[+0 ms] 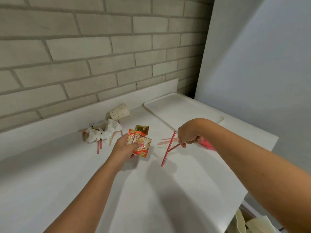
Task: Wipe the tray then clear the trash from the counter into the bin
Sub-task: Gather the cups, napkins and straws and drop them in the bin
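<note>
The flat white plastic tray [176, 106] lies bare and looks clean against the corner of the white surface [67, 165], so the wiping seems done and the clearing of trash is under way but far from finished. The left hand [124, 147], in front of the tray and to its left, is curled round a small stack of orange-and-red foil sachets [141, 145], lifted just off the surface. The right hand [188, 137], just in front of the tray's near edge, is closed in a fist on several thin red-striped straws [168, 148] that fan out to its left, with a pinkish-red cloth [207, 144] bunched behind it. Left to clear, farther left of the tray by the brick wall, are a tipped dotted paper cup [119, 111], crumpled white napkins [107, 130], a white plastic fork [96, 124] and two short striped straw pieces [99, 146]. What seems to be the lined bin [252, 222] sits well in front of the tray, below the surface's edge; nothing held has reached it yet.
</note>
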`<action>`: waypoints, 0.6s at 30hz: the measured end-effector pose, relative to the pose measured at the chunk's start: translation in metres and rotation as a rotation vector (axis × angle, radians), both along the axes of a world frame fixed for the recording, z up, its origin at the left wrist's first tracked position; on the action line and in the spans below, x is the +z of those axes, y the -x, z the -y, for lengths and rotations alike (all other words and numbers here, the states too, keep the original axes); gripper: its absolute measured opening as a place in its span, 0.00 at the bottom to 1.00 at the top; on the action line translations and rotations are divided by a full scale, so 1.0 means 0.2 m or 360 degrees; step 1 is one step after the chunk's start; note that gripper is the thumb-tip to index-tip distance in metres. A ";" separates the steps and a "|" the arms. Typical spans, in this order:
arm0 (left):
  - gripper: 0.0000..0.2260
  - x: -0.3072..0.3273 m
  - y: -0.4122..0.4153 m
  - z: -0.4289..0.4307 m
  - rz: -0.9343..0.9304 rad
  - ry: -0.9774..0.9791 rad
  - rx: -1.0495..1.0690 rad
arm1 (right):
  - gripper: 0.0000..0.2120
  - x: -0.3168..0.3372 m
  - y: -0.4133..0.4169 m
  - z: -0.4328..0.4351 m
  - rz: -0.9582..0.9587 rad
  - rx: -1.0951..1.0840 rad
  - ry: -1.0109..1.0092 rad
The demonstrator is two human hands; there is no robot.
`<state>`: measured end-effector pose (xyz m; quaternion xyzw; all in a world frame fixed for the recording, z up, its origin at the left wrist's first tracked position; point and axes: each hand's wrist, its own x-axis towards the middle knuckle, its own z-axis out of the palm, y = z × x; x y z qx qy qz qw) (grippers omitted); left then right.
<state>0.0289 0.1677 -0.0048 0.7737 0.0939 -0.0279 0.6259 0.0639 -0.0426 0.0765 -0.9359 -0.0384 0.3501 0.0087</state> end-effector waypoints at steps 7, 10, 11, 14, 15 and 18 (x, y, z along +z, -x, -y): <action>0.08 -0.01 0.08 0.20 -0.0032 -0.0033 -0.0188 | 0.10 -0.02 0.15 0.26 0.0089 -0.0223 -0.0163; 0.09 -0.01 0.11 0.28 -0.0068 -0.0027 -0.0231 | 0.09 -0.02 0.22 0.36 0.0126 -0.0250 -0.0311; 0.09 -0.01 0.12 0.30 -0.0092 -0.0016 -0.0257 | 0.08 -0.03 0.23 0.39 0.0135 -0.0279 -0.0368; 0.05 0.01 0.15 0.38 -0.0226 0.0188 -0.0451 | 0.07 -0.05 0.26 0.47 0.0141 -0.0373 -0.0494; 0.05 0.00 0.17 0.42 -0.0271 0.0289 -0.0517 | 0.07 -0.07 0.27 0.49 0.0140 -0.0404 -0.0522; 0.06 -0.03 0.20 0.54 -0.0343 0.0449 -0.0644 | 0.06 -0.10 0.31 0.55 0.0089 -0.0491 -0.0591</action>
